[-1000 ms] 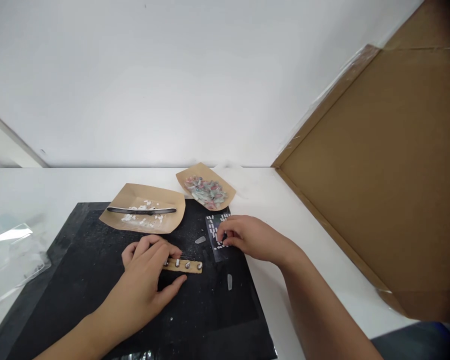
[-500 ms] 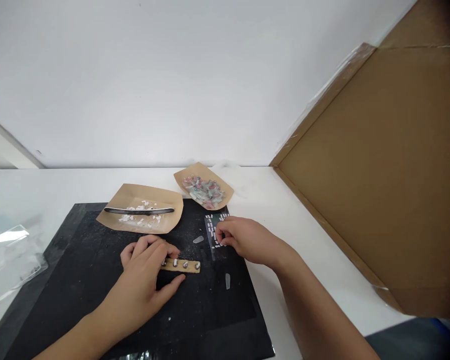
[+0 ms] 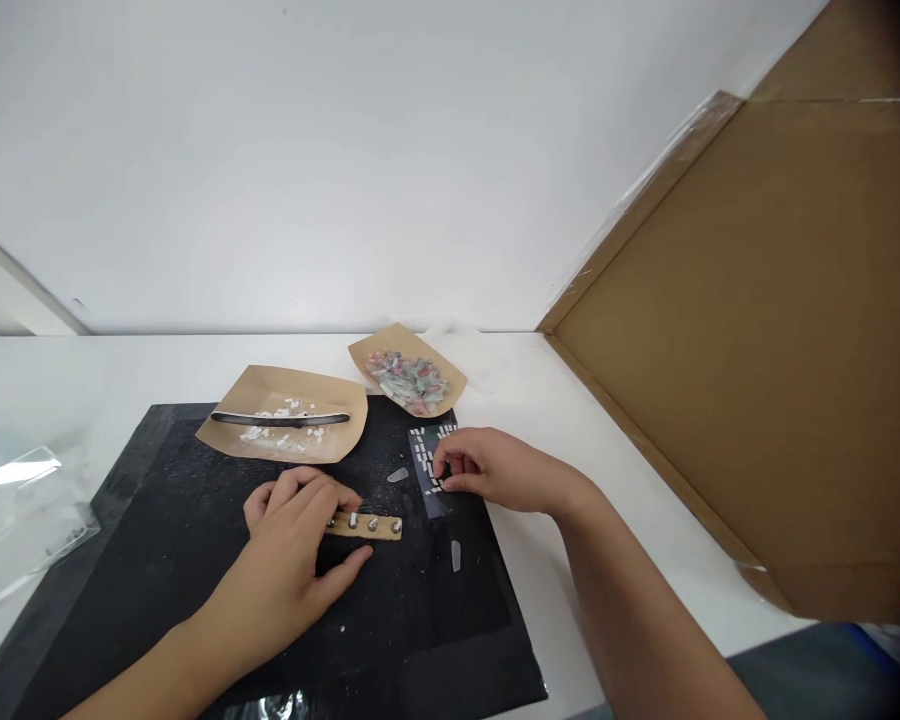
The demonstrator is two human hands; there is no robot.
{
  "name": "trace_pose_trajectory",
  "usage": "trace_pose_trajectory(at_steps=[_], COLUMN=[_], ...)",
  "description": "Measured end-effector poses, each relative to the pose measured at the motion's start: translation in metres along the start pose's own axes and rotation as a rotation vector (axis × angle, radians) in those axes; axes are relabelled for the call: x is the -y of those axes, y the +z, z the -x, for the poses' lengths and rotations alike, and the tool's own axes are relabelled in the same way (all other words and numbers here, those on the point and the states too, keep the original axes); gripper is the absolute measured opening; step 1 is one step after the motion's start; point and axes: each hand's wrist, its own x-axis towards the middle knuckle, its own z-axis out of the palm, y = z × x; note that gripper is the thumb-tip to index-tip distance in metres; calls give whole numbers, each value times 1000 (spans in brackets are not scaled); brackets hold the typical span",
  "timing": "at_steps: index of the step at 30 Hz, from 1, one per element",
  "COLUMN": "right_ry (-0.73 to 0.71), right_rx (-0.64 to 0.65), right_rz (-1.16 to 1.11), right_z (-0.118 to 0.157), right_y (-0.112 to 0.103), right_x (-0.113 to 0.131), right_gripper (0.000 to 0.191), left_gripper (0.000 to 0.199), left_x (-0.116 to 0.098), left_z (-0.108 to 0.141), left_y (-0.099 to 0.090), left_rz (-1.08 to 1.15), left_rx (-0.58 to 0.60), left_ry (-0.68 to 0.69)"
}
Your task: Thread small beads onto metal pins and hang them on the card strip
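My left hand (image 3: 300, 540) curls over the left part of a narrow wooden strip (image 3: 386, 534), fingers on its far side and thumb on its near side. Round metal studs (image 3: 373, 525) line the strip, some with small white pieces on top. My right hand (image 3: 495, 470) is closed in a pinch over a dark card (image 3: 436, 505) bearing rows of small white tabs (image 3: 422, 458). What lies between those fingertips is too small to make out. Two clear, nail-shaped pieces (image 3: 397, 475) lie on the black mat (image 3: 217, 560), one left of the card and one below it.
Behind my left hand, a paper tray (image 3: 330, 390) holds white scraps and a long dark, narrow strip (image 3: 281, 420). A second paper tray (image 3: 450, 378) contains colourful small pieces. Clear plastic packaging (image 3: 30, 520) lies left, and a big cardboard sheet (image 3: 750, 350) leans at right.
My right hand stays at the card, its fingers shifted only slightly. The left hand keeps its place on the wooden strip. The view has moved a little.
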Motion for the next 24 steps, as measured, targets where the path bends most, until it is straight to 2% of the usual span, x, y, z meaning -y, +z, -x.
trace_pose_trajectory(at_steps=[12,17,24], right_ry=[30,-19,29], right_rx=[-9,-17,-15], right_rz=[128,182,129], right_z=[-2,0,5], right_y=[4,5,3], right_x=[8,8,8], right_gripper=[11,11,9], left_gripper=[28,29,27], left_x=[-3,-2,-3], left_z=[1,0,0], left_y=[-1,0,-1], left_rz=[27,21,18], left_rx=[14,14,17], left_ry=[-16,-18,-9])
